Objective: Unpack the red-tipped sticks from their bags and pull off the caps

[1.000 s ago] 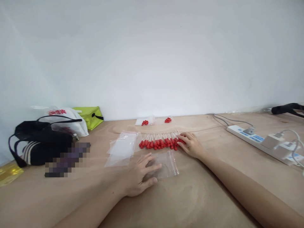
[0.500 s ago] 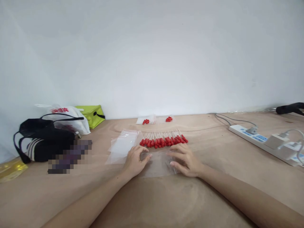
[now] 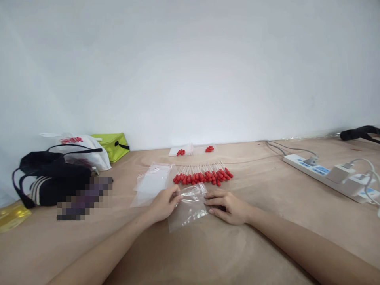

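Observation:
A clear zip-lock bag (image 3: 190, 209) lies tilted between my hands, its near left corner angled toward me. My left hand (image 3: 164, 202) pinches the bag's upper left edge between thumb and fingers. On the right side, my right hand (image 3: 227, 206) has its fingers stretched out, with the tips touching the bag's right edge and the thumb apart. Just beyond the bag is a row of white sticks with red heads (image 3: 202, 177), heads toward me. A stack of flat zip-lock bags (image 3: 152, 183) lies beyond my left hand.
Two bags holding red-headed sticks, a left one (image 3: 173, 149) and a right one (image 3: 213, 147), lie near the wall. At left are a black bag (image 3: 59, 182), a white plastic bag (image 3: 86, 148) and a lime-green bag (image 3: 111, 144). A power strip (image 3: 311, 170) with plugs stands right.
The clear bag has turned, its left side coming nearer to me. My left hand has moved left and toward me and closed on its edge; the right hand has shifted only slightly.

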Demonstrator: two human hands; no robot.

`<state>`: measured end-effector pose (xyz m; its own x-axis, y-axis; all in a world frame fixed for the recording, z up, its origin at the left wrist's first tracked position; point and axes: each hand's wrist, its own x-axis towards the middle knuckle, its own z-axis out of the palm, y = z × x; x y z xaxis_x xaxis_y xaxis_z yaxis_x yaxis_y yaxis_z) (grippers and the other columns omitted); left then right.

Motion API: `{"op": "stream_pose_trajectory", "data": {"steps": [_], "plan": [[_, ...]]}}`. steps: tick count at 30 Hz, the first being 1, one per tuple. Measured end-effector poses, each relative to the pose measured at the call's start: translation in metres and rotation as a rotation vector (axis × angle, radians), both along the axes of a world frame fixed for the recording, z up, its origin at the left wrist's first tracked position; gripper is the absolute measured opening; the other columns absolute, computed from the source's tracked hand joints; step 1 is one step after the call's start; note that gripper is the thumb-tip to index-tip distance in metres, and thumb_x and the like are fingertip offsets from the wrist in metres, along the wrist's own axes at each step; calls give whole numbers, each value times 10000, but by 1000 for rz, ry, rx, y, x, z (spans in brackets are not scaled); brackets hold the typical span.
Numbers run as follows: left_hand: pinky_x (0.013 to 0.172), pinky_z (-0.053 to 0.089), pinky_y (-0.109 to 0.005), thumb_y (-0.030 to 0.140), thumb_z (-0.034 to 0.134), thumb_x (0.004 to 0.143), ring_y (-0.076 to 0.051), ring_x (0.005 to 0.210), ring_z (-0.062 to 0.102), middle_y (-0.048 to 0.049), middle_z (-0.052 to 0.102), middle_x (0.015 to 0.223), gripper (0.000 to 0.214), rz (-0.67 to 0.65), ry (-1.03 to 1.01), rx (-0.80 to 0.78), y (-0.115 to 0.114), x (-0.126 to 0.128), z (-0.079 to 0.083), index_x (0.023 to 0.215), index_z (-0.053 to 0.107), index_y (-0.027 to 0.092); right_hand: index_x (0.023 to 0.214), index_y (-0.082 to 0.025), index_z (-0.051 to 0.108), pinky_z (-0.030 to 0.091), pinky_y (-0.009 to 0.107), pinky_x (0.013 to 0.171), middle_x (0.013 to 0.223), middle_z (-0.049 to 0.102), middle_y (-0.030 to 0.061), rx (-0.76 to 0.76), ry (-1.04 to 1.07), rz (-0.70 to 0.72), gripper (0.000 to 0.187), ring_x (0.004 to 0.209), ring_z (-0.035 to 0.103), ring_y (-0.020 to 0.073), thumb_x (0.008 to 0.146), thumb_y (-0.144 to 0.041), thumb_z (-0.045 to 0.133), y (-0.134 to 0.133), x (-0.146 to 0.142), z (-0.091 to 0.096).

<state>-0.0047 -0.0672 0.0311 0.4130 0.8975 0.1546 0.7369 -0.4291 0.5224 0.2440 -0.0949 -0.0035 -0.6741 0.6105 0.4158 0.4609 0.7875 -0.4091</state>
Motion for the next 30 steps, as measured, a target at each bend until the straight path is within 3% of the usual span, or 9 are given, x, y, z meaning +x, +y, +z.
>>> {"op": "stream_pose_trajectory", "data": {"steps": [5,9,15,17,19,21,23,26,30], "plan": [[559,389,-233,424,408,732,-145,587,516,24,521,589,235,466,-239,199,15,-64,-6,676,448,199,1043,-194,605,443,321,843,1046,595,89,4,26,-59,272,967,545,174,824,-263,460,2,0,-3],[575,402,-265,428,439,713,-189,634,558,-8,588,634,238,810,-186,225,33,-101,-11,678,488,198,1041,-194,606,443,325,844,1039,596,89,7,24,-60,271,965,546,175,823,-269,463,3,0,-3],[695,423,-362,380,474,702,-283,843,584,-75,635,826,280,897,104,42,30,-97,-9,895,483,176,1042,-182,604,445,319,848,1047,590,97,4,27,-57,273,967,545,171,826,-263,459,3,0,-2],[774,398,-422,379,479,702,-311,938,549,-108,621,931,352,912,174,77,24,-91,-7,973,467,155,1043,-188,602,447,323,845,1044,592,94,12,28,-51,271,961,548,171,828,-264,454,2,0,-1],[832,356,-467,386,467,714,-337,1040,483,-147,571,1060,400,933,235,228,18,-85,-5,1025,466,134,1044,-189,600,446,327,847,1047,591,94,24,25,-49,272,961,550,171,832,-265,446,2,0,-1],[883,317,-474,394,429,745,-329,1119,421,-156,509,1171,419,830,288,408,11,-79,-6,1071,475,135,1062,-187,592,443,334,854,1068,584,99,36,15,-63,285,976,545,177,833,-271,445,3,1,-2],[952,254,-467,411,399,774,-294,1182,372,-126,447,1266,440,558,340,479,5,-72,-8,1134,475,170,1090,-185,577,441,346,863,1101,569,106,45,-5,-84,308,1006,532,190,831,-288,447,3,2,-3],[1010,146,-489,476,358,802,-265,1255,286,-68,358,1356,473,176,436,289,1,-63,-13,1216,445,264,1122,-188,561,429,367,887,1148,545,113,44,-43,-117,342,1051,510,207,831,-325,446,5,6,-4],[1006,149,-514,536,281,823,-262,1286,222,-54,277,1395,520,106,476,36,3,-59,-14,1287,346,311,1144,-177,549,409,387,915,1193,512,130,30,-69,-193,372,1089,487,219,836,-353,434,8,11,-7]]}}
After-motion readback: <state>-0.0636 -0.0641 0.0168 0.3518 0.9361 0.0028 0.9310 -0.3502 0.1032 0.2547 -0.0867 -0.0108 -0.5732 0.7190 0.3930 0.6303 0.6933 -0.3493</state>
